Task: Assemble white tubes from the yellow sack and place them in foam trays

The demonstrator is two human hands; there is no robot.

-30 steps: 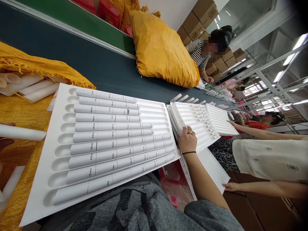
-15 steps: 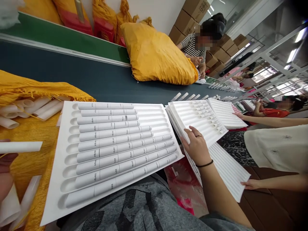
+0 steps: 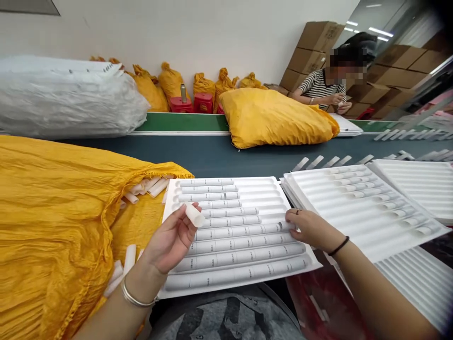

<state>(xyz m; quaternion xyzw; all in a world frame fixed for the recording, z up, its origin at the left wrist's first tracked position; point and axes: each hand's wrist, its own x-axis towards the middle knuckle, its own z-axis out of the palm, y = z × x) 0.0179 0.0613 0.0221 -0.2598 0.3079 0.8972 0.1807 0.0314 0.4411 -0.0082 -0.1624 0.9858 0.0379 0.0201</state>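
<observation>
A white moulded tray [image 3: 269, 185] lies in front of me, its long grooves holding rows of white paper tubes [image 3: 230, 244]. My left hand [image 3: 170, 238] hovers over the tray's left side and pinches one white tube [image 3: 194, 215] between thumb and fingers. My right hand [image 3: 307, 229] rests at the tray's right edge, fingers curled onto the end of a tube row; a black band is on that wrist. A second white tray [image 3: 357, 208] with short tubes at its far end lies just to the right.
A large yellow cloth sack [image 3: 53, 212] with loose tubes spilling out fills the left. A dark conveyor belt [image 3: 219, 158] runs behind, carrying another yellow sack [image 3: 276, 118]. A person in a striped shirt [image 3: 318, 85] works at the far side. Cardboard boxes [image 3: 318, 42] stack beyond.
The view has swung up and level. My left hand has brought a tube from the far left over the tray. My right hand has slid from the neighbouring tray onto this tray's right edge.
</observation>
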